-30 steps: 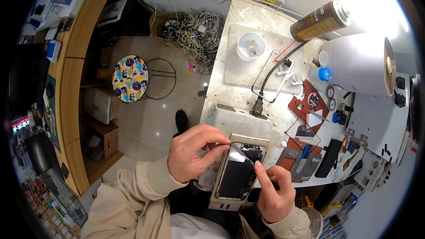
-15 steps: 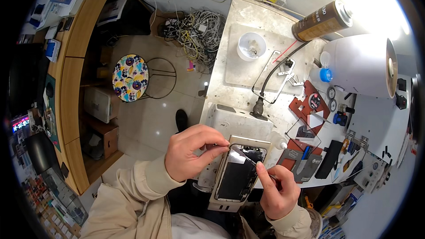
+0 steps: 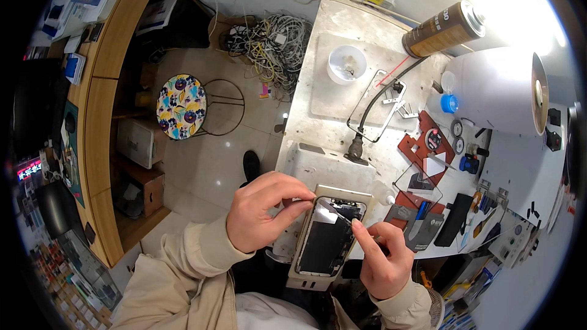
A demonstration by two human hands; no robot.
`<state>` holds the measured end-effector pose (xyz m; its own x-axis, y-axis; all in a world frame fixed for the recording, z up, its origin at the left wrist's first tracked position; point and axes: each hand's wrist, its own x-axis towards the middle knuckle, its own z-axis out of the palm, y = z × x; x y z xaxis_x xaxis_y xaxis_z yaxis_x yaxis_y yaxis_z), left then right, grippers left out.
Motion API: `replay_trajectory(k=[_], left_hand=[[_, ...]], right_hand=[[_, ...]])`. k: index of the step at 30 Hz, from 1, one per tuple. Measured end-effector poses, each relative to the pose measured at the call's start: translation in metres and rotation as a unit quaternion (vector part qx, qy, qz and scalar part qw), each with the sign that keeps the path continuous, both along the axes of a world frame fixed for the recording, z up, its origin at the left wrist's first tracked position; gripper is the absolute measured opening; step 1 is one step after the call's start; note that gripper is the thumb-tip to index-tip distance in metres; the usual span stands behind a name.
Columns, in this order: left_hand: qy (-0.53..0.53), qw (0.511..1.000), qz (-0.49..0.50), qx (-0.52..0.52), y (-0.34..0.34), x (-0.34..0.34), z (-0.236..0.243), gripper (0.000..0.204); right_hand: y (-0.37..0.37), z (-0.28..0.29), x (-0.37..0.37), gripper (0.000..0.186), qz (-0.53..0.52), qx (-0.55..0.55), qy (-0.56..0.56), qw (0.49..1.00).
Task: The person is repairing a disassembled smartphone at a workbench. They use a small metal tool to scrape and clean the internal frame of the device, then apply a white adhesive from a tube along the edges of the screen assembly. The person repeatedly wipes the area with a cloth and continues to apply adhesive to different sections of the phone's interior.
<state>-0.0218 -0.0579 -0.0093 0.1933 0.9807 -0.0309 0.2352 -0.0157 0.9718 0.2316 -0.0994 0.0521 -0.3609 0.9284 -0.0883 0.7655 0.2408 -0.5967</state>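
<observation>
Black inside, the bare phone lies on a pale stand, likely for steadiness | left hand pinched at its top left corner, can't tell on what | right hand seems to grip a thin tool, maybe for careful poking

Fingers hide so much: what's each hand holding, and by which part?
Right hand holds a thin tool behind its tip. Left hand pinches by the opened phone; hold unclear.
</observation>
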Motion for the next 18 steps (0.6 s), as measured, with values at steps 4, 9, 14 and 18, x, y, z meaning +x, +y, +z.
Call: replay_trajectory(k=[4, 9, 14, 18], left_hand=[[0.021, 1.0, 0.002, -0.005, -0.003, 0.0, 0.005, 0.016], [-0.007, 0.998, 0.002, -0.063, -0.012, -0.002, 0.006, 0.014], [-0.06, 0.991, 0.008, -0.121, -0.018, -0.003, -0.003, 0.016], [-0.082, 0.988, 0.011, -0.133, -0.017, -0.003, -0.007, 0.015]], right_hand=[[0.0, 0.002, 0.0, 0.062, 0.013, 0.022, -0.015, 1.0], [0.005, 0.002, 0.005, 0.059, 0.025, 0.033, -0.016, 0.999], [0.013, -0.002, 0.009, 0.063, 0.019, -0.007, 0.022, 1.0], [0.017, -0.006, 0.015, 0.062, 0.037, -0.008, 0.028, 0.999]])
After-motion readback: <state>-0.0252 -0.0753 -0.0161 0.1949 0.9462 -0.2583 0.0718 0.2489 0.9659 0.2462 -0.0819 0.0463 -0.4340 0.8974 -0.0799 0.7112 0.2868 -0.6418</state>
